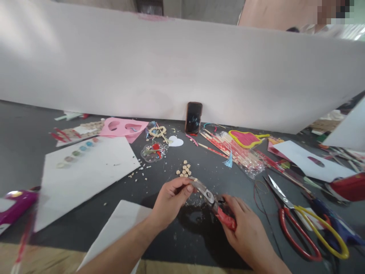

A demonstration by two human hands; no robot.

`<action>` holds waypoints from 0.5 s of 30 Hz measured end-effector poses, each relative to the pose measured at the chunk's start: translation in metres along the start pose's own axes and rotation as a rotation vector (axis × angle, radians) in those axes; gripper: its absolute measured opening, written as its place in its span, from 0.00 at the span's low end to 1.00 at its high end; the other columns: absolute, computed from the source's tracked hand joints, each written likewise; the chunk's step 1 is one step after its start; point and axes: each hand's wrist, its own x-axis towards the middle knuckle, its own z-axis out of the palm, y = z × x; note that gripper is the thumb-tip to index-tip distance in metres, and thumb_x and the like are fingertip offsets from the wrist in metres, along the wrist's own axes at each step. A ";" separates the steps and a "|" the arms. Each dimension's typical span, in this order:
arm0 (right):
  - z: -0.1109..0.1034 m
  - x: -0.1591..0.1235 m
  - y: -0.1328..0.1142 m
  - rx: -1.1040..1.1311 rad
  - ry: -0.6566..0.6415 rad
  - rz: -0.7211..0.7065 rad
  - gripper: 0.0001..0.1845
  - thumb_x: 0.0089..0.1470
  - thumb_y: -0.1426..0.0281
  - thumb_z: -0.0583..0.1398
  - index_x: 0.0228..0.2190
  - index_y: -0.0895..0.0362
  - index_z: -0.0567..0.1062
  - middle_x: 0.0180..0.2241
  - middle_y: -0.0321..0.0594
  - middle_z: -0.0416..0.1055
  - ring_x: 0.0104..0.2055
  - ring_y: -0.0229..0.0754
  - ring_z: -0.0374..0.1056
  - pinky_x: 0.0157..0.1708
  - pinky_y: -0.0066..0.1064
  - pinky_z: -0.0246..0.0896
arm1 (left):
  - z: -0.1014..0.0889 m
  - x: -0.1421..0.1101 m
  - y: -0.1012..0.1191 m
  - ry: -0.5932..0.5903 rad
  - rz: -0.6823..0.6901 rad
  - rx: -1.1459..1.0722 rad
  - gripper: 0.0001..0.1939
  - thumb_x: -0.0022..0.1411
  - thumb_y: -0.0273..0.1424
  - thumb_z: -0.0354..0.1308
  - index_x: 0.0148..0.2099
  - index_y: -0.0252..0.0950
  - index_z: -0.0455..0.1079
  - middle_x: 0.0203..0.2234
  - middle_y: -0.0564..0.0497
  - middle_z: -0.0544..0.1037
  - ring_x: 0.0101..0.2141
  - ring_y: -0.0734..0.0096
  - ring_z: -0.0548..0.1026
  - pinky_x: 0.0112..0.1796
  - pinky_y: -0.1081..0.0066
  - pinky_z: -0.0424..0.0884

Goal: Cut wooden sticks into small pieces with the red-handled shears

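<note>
My right hand (246,224) is wrapped round the red grips of a pair of pliers (209,196), whose metal jaws point up and left. At the jaw tips, my left hand (171,199) pinches thumb and forefinger together. A small pale piece shows between the jaws there, too small to name. Just beyond the fingertips lies a little heap of beige flower-shaped beads (184,170). Tiny pale scraps are scattered on the dark table (199,243) under the pliers.
Scissors (285,199) with red and yellow handles lie at right. A phone (194,118) leans against the white board (171,68). Bagged red-and-white sticks (242,158), a pink-and-yellow shape (246,138), a white sheet (88,179), pink foam (122,128) and a bead dish (154,152) surround the hands.
</note>
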 end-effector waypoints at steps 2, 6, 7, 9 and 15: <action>0.001 0.002 0.000 -0.009 0.006 0.012 0.22 0.45 0.72 0.54 0.45 0.59 0.64 0.39 0.48 0.70 0.40 0.48 0.67 0.38 0.39 0.64 | 0.000 0.001 0.002 0.012 0.002 -0.033 0.13 0.54 0.39 0.59 0.34 0.33 0.72 0.19 0.56 0.64 0.18 0.82 0.54 0.19 0.78 0.52; 0.004 0.004 0.002 -0.015 -0.008 0.049 0.23 0.46 0.71 0.54 0.46 0.57 0.64 0.39 0.47 0.69 0.41 0.49 0.66 0.39 0.40 0.62 | -0.002 0.004 0.001 0.057 -0.023 -0.062 0.12 0.51 0.36 0.62 0.35 0.34 0.70 0.20 0.55 0.67 0.20 0.80 0.60 0.22 0.78 0.56; 0.004 0.004 0.003 -0.017 -0.015 0.053 0.23 0.46 0.71 0.54 0.47 0.57 0.63 0.40 0.46 0.69 0.42 0.48 0.66 0.40 0.40 0.62 | -0.002 0.004 -0.001 0.067 -0.021 -0.052 0.11 0.51 0.35 0.62 0.34 0.34 0.70 0.19 0.55 0.67 0.20 0.79 0.61 0.22 0.78 0.57; 0.004 0.004 0.004 -0.018 -0.033 0.054 0.24 0.46 0.71 0.54 0.48 0.56 0.62 0.41 0.46 0.69 0.43 0.48 0.65 0.41 0.40 0.60 | -0.003 0.005 -0.003 0.082 -0.016 -0.022 0.09 0.51 0.35 0.61 0.32 0.33 0.70 0.18 0.56 0.67 0.20 0.79 0.62 0.22 0.78 0.58; 0.005 0.003 0.006 -0.017 -0.065 0.046 0.30 0.46 0.74 0.53 0.53 0.55 0.57 0.46 0.47 0.66 0.46 0.48 0.62 0.44 0.42 0.58 | -0.003 0.006 0.000 0.069 -0.048 0.022 0.10 0.52 0.35 0.60 0.31 0.32 0.72 0.18 0.54 0.66 0.19 0.79 0.63 0.19 0.78 0.56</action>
